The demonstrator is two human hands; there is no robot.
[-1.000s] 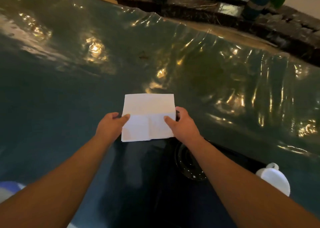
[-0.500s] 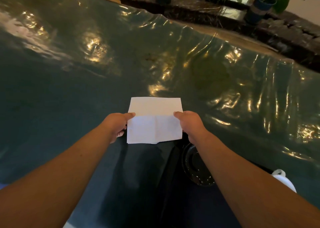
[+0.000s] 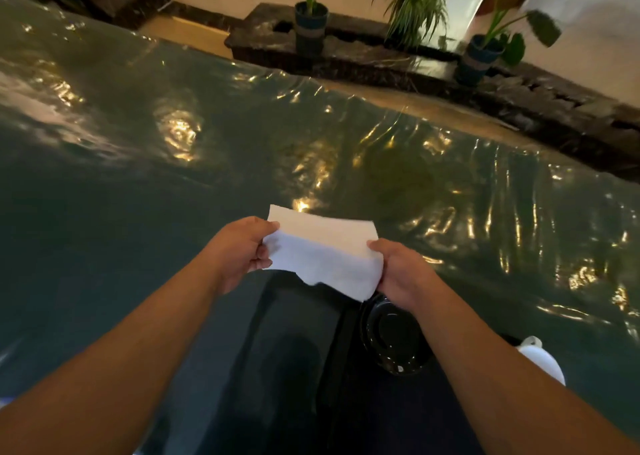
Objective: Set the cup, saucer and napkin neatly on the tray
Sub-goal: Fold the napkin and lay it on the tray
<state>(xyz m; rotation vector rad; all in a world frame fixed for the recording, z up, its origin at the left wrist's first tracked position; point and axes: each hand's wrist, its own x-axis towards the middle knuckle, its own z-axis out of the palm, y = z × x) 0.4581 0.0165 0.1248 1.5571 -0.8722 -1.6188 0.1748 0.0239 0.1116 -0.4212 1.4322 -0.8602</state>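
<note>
- A white paper napkin [image 3: 323, 254], folded into a soft rectangle, is held in the air between the person's two hands, just beyond the far end of a dark tray.
- The left hand [image 3: 242, 250] pinches the napkin's left edge between thumb and fingers.
- The right hand [image 3: 401, 271] pinches the right edge the same way, and the lower right corner sags a little below it.
- The upper flap is folded toward the person, with a crease running across the napkin's width.
- The dark rectangular tray [image 3: 294, 344] with a raised rim lies directly below on the counter [image 3: 138, 212], which is covered in shiny, wrinkled dark green plastic. I cannot make out anything lying on the tray.
- A glossy black round saucer [image 3: 394, 340] sits just beside the tray's right rim, apparently still on the counter.
- A white cup [image 3: 542, 361] with a small handle stands farther right, partly hidden behind the right forearm.
- Beyond the counter's far edge, potted green plants [image 3: 311, 22] stand on a dark stone ledge against a pale wall.
- The step in hand looks like finishing the fold before laying the napkin down.
- To do it well, the corners should be matched while both edges stay pinched, the crease pressed flat, and the napkin set parallel to the tray's rim with room left for saucer and cup.
</note>
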